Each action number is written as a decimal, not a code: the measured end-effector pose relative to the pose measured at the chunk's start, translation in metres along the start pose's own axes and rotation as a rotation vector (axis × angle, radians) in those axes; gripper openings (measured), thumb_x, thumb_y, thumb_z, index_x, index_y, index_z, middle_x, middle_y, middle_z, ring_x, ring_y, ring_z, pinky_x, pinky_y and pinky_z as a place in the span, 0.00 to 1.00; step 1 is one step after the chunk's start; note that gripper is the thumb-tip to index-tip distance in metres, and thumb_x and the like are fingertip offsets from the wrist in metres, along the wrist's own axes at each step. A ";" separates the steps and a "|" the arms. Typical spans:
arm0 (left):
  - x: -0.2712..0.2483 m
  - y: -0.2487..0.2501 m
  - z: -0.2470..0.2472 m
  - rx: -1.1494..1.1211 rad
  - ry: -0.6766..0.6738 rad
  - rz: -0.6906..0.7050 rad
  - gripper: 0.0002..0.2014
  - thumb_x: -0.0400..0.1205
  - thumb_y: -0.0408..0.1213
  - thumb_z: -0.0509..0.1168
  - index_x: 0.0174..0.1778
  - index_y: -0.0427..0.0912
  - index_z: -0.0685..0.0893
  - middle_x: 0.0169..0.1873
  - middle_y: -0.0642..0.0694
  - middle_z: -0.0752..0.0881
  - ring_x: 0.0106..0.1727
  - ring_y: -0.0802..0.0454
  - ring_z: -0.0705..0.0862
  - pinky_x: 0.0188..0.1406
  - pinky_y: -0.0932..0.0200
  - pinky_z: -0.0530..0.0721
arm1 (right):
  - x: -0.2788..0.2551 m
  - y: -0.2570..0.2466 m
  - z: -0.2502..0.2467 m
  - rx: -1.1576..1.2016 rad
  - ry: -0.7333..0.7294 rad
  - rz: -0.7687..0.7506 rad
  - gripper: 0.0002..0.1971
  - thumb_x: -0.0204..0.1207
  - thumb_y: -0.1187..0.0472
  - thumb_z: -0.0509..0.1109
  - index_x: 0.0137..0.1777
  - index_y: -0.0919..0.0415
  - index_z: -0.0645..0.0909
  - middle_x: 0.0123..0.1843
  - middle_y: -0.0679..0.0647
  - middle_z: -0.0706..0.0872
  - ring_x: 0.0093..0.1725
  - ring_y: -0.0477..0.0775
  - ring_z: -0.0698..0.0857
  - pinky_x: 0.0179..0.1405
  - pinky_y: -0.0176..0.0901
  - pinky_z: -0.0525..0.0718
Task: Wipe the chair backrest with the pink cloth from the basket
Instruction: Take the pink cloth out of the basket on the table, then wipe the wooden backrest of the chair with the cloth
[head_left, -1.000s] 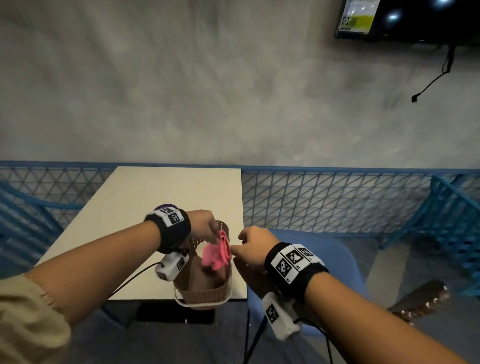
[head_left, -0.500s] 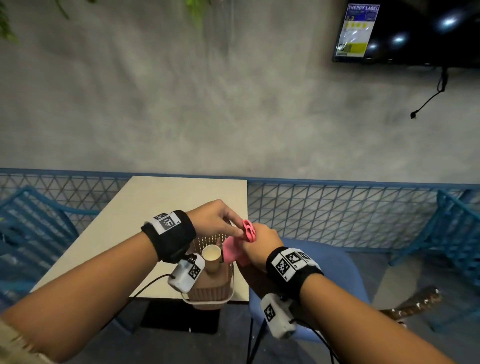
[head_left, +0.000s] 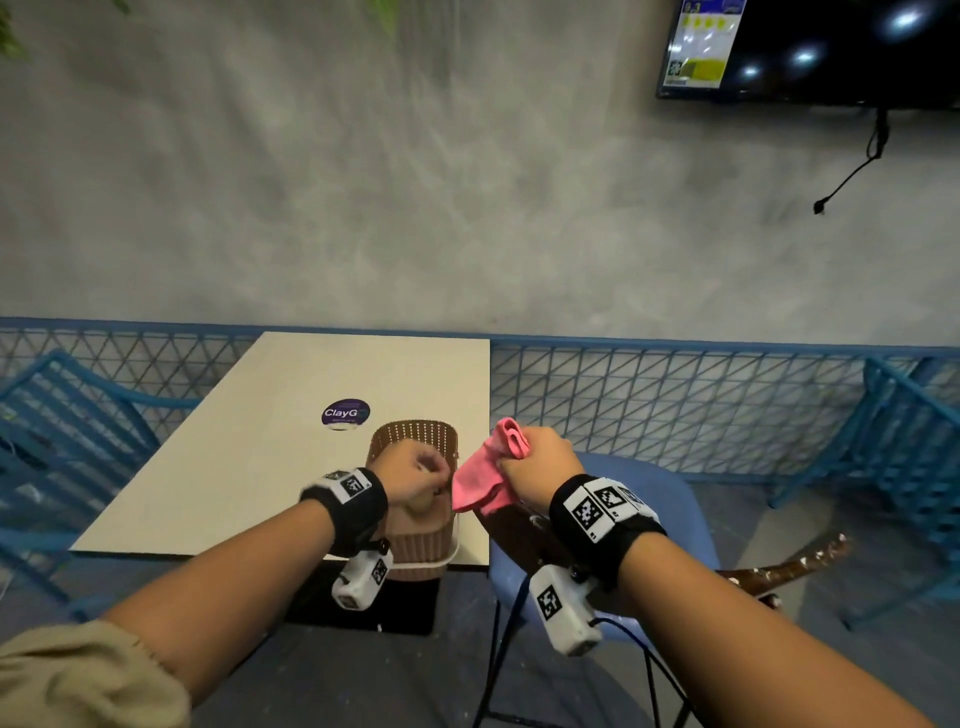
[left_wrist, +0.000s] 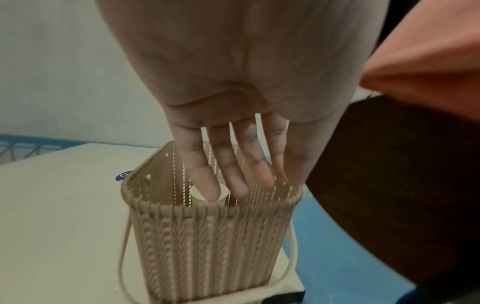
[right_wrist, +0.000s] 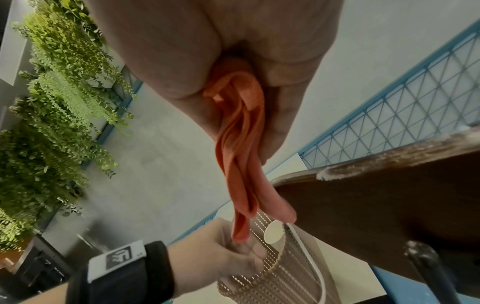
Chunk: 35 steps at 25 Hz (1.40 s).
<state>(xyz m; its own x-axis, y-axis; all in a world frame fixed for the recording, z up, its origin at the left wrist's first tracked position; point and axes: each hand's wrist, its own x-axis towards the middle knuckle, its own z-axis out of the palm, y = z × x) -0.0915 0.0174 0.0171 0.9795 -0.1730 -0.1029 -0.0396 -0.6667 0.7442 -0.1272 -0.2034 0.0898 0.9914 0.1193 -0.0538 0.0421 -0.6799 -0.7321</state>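
My right hand (head_left: 537, 454) grips the bunched pink cloth (head_left: 485, 480) just right of the table edge, above the chair's brown wooden backrest (head_left: 519, 535). In the right wrist view the cloth (right_wrist: 244, 154) hangs in folds from my fist toward the backrest (right_wrist: 376, 195). My left hand (head_left: 418, 467) hovers over the woven beige basket (head_left: 415, 431), holding nothing. Seen from the left wrist, its straight fingers (left_wrist: 233, 176) reach down into the basket (left_wrist: 207, 236) and touch a pale cup (left_wrist: 197, 198) inside. The chair's blue seat (head_left: 675, 499) lies beyond the backrest.
The basket stands at the near right corner of a white table (head_left: 260, 467) with a purple sticker (head_left: 345, 413). A blue mesh railing (head_left: 675, 405) runs behind. Blue chairs stand at the left (head_left: 52, 415) and right (head_left: 909, 441). A screen (head_left: 831, 47) hangs on the wall.
The left hand has let go of the cloth and dropped onto the basket. The right hand has carried the cloth up and to the right, out over the chair.
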 end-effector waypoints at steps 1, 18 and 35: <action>0.000 -0.014 0.008 0.163 -0.078 -0.063 0.05 0.76 0.38 0.74 0.36 0.53 0.91 0.41 0.57 0.91 0.45 0.58 0.87 0.51 0.55 0.85 | -0.004 0.003 0.000 0.003 -0.002 0.013 0.07 0.76 0.63 0.67 0.39 0.63 0.84 0.40 0.63 0.89 0.42 0.64 0.88 0.42 0.52 0.87; 0.038 -0.064 0.040 0.812 -0.177 -0.131 0.15 0.81 0.32 0.60 0.60 0.38 0.86 0.57 0.35 0.88 0.59 0.37 0.88 0.48 0.57 0.78 | -0.013 0.013 -0.004 -0.004 -0.052 0.038 0.09 0.75 0.62 0.67 0.33 0.55 0.79 0.39 0.58 0.89 0.41 0.58 0.87 0.36 0.43 0.84; -0.055 0.103 0.033 -0.471 -0.224 0.274 0.17 0.84 0.50 0.65 0.59 0.42 0.90 0.55 0.41 0.91 0.57 0.45 0.89 0.57 0.52 0.85 | -0.065 0.045 -0.052 0.732 -0.035 -0.034 0.15 0.70 0.72 0.81 0.54 0.66 0.82 0.42 0.57 0.89 0.38 0.51 0.88 0.35 0.43 0.86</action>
<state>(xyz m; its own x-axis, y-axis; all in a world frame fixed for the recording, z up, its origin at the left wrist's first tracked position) -0.1557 -0.0655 0.0775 0.8781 -0.4771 0.0358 -0.1435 -0.1913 0.9710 -0.1828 -0.2797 0.0956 0.9860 0.1627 -0.0358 -0.0331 -0.0191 -0.9993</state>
